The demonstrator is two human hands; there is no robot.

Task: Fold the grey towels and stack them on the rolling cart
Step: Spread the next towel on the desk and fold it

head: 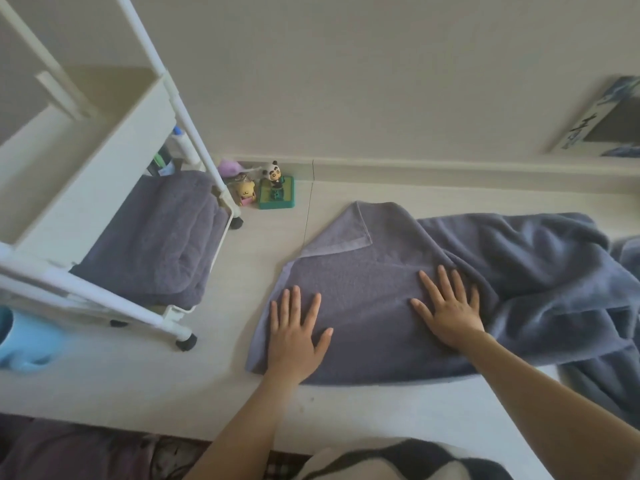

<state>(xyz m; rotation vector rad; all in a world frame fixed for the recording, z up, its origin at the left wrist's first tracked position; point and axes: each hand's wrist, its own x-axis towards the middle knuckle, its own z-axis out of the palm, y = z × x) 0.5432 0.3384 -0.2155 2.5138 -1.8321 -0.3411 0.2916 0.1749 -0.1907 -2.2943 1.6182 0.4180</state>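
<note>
Our left hand (296, 336) and right hand (446, 306) lay flat, fingers spread, gripping nothing, pressing the grey towel (363, 299) on the floor at three o'clock from the rolling cart (104, 168). Soft and limp, we judged; best pinched at its corners.

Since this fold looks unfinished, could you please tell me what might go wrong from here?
1. The folded towel has a skewed top corner, so pressing with the left hand and right hand may set a crooked fold.
2. Its right side overlaps the loose towel pile; lifting could drag that along.
</note>
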